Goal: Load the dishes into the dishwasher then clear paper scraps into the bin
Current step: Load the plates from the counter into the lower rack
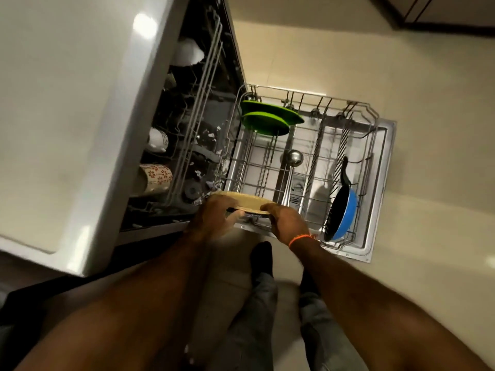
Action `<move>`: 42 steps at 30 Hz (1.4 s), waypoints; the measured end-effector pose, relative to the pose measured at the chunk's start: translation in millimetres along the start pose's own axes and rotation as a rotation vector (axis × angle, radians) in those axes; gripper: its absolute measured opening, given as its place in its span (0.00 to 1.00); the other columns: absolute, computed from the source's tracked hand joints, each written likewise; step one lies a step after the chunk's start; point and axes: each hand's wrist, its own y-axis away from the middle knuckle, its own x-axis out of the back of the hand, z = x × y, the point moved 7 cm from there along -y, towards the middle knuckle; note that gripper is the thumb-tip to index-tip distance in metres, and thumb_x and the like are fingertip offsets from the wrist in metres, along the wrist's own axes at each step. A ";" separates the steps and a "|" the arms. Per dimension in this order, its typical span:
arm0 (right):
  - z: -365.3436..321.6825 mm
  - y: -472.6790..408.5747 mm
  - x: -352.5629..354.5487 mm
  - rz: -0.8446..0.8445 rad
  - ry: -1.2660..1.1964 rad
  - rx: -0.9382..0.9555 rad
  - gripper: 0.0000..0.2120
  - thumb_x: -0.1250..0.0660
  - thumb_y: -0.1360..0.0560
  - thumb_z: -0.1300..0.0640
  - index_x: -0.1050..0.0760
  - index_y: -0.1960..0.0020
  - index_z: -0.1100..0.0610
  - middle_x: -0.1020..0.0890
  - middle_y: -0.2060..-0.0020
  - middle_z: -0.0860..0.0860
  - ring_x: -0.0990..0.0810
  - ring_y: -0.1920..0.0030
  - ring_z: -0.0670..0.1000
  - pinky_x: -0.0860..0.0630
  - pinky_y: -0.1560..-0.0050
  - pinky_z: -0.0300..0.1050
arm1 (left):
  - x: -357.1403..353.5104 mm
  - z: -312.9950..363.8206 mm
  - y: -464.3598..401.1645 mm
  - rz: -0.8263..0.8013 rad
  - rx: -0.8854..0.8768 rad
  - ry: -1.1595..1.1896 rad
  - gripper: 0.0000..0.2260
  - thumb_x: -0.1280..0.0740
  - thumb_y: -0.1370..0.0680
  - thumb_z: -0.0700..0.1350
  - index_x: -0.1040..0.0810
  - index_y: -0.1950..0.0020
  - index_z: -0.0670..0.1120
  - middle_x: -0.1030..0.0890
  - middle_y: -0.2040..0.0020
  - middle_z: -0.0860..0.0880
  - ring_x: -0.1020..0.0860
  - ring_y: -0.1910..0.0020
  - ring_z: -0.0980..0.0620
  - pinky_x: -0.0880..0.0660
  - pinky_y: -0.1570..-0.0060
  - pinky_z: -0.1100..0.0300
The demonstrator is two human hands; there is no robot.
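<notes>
I look straight down at an open dishwasher. Its lower rack is pulled out over the open door. A cream-yellow plate is held on edge at the rack's near corner. My left hand grips its left side and my right hand grips its right side. Two green plates stand at the rack's far left. A blue pan with a black inside stands on edge at the near right. A steel ladle lies in the middle.
The upper rack sits inside the machine with a flowered mug, a white cup and a white bowl. White countertop fills the left. Beige floor surrounds the door. My feet stand below the rack.
</notes>
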 end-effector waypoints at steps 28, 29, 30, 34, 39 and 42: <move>-97.7 29.5 91.7 -0.218 0.201 0.040 0.34 0.31 0.27 0.58 0.36 0.22 0.56 0.31 0.26 0.57 0.28 0.30 0.60 0.28 0.33 0.51 | 58.6 71.9 51.8 -0.101 0.185 -0.026 0.37 0.32 0.22 0.63 0.39 0.19 0.48 0.35 0.21 0.46 0.38 0.22 0.46 0.39 0.24 0.49; -114.4 41.5 105.5 -0.227 0.229 0.073 0.35 0.30 0.27 0.57 0.36 0.22 0.56 0.31 0.26 0.57 0.28 0.30 0.61 0.28 0.33 0.51 | 71.3 83.8 66.5 -0.074 0.191 -0.008 0.37 0.33 0.22 0.63 0.40 0.19 0.48 0.36 0.20 0.47 0.38 0.22 0.46 0.39 0.24 0.50; -129.5 51.5 118.0 -0.231 0.258 0.094 0.35 0.30 0.27 0.57 0.37 0.22 0.56 0.31 0.26 0.57 0.28 0.30 0.61 0.28 0.33 0.52 | 82.6 92.7 79.1 -0.054 0.204 0.015 0.37 0.33 0.22 0.63 0.40 0.19 0.48 0.36 0.20 0.47 0.38 0.22 0.46 0.39 0.24 0.50; -200.4 106.4 154.6 -0.238 0.442 0.259 0.35 0.36 0.26 0.58 0.42 0.21 0.52 0.24 0.33 0.60 0.23 0.37 0.63 0.22 0.41 0.57 | 133.3 115.7 159.4 0.121 0.290 0.099 0.37 0.36 0.23 0.66 0.37 0.20 0.47 0.29 0.24 0.45 0.32 0.25 0.45 0.34 0.26 0.49; -288.2 169.4 155.1 -0.309 0.740 0.599 0.31 0.39 0.23 0.55 0.43 0.22 0.48 0.19 0.41 0.60 0.19 0.45 0.65 0.21 0.48 0.58 | 177.0 116.9 279.1 0.367 0.428 0.180 0.25 0.33 0.20 0.58 0.26 0.28 0.45 0.21 0.32 0.47 0.24 0.33 0.45 0.29 0.34 0.52; -340.6 199.7 135.6 -0.308 0.830 0.819 0.27 0.40 0.23 0.55 0.38 0.24 0.46 0.19 0.39 0.56 0.19 0.42 0.62 0.22 0.47 0.57 | 194.9 107.0 353.0 0.475 0.535 0.152 0.23 0.32 0.20 0.54 0.26 0.27 0.46 0.21 0.31 0.46 0.24 0.32 0.45 0.29 0.32 0.51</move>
